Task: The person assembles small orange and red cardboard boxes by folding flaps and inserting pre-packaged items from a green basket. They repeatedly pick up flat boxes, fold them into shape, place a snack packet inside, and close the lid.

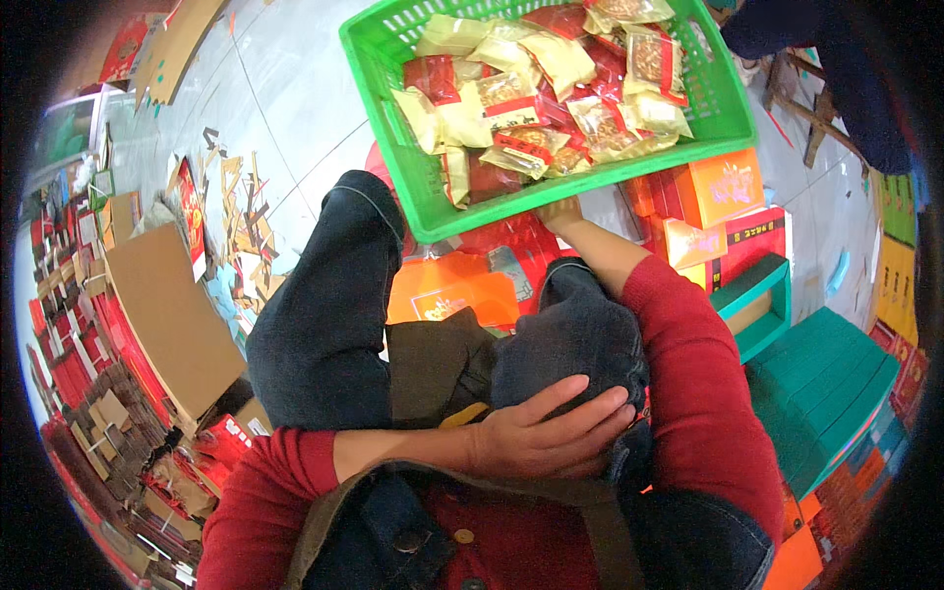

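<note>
My left arm crosses my lap, and my left hand (554, 431) lies open over my right knee, its fingers stretched out and holding nothing. Forward reaches my right arm, with my right hand (560, 211) at the near edge of a green plastic basket (521, 218); its fingers are hidden below the basket. Inside the basket are many small clear-fronted food packets (565, 61) in pale yellow and red wrappers. Under and just before the basket sit red and orange packages, among them an orange box (454, 292) between my knees.
At right stand an orange box (726, 189), a teal open frame (755, 307) and stacked teal boxes (821, 393). To the left are a brown cardboard sheet (175, 320), stacked red packaging (69, 374) and paper scraps (241, 221) on the tiled floor. Another person's dark-clothed leg shows at upper right.
</note>
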The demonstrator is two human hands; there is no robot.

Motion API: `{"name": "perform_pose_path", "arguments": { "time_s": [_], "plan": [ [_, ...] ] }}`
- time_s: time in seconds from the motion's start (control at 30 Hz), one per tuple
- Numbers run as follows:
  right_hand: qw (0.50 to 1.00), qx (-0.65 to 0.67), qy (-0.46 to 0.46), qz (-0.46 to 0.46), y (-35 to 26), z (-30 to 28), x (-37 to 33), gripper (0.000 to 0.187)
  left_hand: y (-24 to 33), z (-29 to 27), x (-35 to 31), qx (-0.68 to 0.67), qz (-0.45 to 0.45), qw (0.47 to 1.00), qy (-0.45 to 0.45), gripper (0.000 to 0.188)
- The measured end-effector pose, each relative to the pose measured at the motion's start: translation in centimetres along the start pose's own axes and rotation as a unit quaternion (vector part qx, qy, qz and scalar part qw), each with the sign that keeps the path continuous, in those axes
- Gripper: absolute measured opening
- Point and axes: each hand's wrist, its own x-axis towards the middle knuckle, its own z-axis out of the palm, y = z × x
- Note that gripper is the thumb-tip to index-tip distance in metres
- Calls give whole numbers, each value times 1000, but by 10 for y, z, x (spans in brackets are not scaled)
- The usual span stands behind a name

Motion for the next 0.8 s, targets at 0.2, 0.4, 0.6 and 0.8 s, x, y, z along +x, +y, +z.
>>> {"name": "perform_pose_path", "arguments": {
  "time_s": [0.2,0.4,0.6,0.8],
  "plan": [
    [964,161,-122,173,-29,-69,-7,23,0,0,-14,7,-20,1000,20,37],
    [931,162,-304,120,-56,-57,0,34,-1,8,-27,-4,-37,991,125,30],
    [902,275,-282,180,-26,11,-10,45,-12,4,-29,-32,-36,992,112,32],
    [959,2,-280,47,-42,-40,-13,48,-9,9,-35,-21,-62,992,109,36]
  ]
}}
